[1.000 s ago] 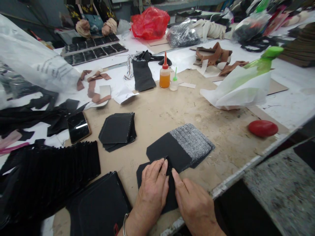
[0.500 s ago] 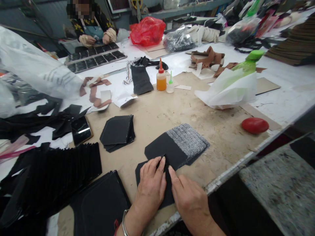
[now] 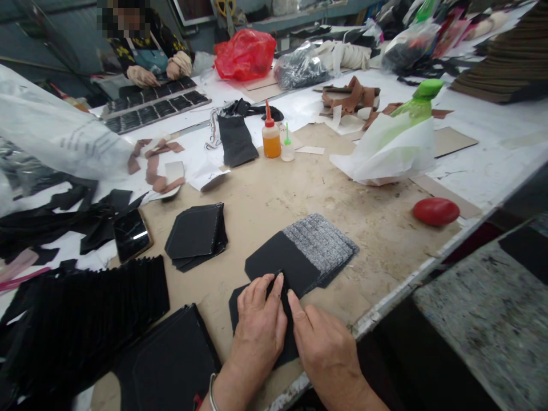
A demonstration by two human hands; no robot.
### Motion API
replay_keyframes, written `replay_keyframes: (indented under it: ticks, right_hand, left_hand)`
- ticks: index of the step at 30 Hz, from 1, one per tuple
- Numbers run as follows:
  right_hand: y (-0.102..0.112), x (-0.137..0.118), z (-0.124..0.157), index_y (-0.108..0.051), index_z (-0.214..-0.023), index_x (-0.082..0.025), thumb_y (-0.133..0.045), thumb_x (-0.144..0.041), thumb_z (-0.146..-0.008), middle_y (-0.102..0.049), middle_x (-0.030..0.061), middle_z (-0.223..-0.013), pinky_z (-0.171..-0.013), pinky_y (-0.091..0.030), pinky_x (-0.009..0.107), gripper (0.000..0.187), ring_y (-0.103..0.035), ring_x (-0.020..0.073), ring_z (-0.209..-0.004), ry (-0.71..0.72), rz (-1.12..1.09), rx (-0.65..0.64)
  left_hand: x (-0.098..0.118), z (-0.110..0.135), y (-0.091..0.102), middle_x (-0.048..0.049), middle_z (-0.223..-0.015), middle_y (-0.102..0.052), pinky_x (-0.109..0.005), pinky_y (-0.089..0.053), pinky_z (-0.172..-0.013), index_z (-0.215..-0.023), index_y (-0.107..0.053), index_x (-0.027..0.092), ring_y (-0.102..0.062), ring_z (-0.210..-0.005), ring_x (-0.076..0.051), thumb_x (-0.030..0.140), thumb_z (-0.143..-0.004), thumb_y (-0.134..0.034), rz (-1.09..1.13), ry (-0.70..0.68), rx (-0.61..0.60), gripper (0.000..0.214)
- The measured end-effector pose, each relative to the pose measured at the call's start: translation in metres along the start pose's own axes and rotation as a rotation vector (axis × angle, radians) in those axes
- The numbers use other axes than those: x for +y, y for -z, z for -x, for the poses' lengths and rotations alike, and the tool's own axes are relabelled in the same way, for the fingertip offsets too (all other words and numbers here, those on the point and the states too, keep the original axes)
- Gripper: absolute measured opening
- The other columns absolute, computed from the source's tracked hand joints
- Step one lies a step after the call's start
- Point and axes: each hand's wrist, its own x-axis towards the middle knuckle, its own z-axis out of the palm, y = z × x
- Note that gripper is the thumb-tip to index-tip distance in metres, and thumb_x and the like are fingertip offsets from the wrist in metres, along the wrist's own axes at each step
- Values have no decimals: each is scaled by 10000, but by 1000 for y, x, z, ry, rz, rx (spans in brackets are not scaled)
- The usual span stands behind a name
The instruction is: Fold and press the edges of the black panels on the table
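At the near table edge, a black flat piece (image 3: 290, 347) lies under both my hands. My left hand (image 3: 259, 319) rests over it, fingers stretched forward and fingertips pressing along its edge. On the other side my right hand (image 3: 323, 342) has its fingers curled in, the index finger and thumb side against the piece's right edge; part of that grip is hidden. Just beyond lies an overlapped stack of black pieces with grey speckled ends (image 3: 321, 242). To the left are a small stack of black panels (image 3: 192, 231) and larger black panels (image 3: 166, 359).
A row of black folded pieces (image 3: 94, 314) and a phone (image 3: 132, 234) lie left. Farther back stand an orange glue bottle (image 3: 271, 142) and a small green-tipped bottle (image 3: 287, 149). A red oval object (image 3: 435, 212) lies right. Across the table, a person works at a tray (image 3: 158, 108).
The view has shifted slightly, so the table things sit a little further left. My hands stay on the black piece with almost no movement. The other person's hand has lowered toward the tray.
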Motion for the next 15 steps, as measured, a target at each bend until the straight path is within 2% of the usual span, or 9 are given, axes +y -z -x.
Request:
replay_keyframes:
  ticks: [15]
  right_hand:
    - [2,0,-2,-622,-1064,-94,-332,-114,-927,-514,-2,-574,-522,-305,287,321,-473,128,-489,1,0,-13]
  left_hand:
    - [2,-3,-3,-151,-1181,-506,-445,-420,-897,-1255,-454,112,-445,-1108,-268,76,-792,-434,-35,-6,25,465]
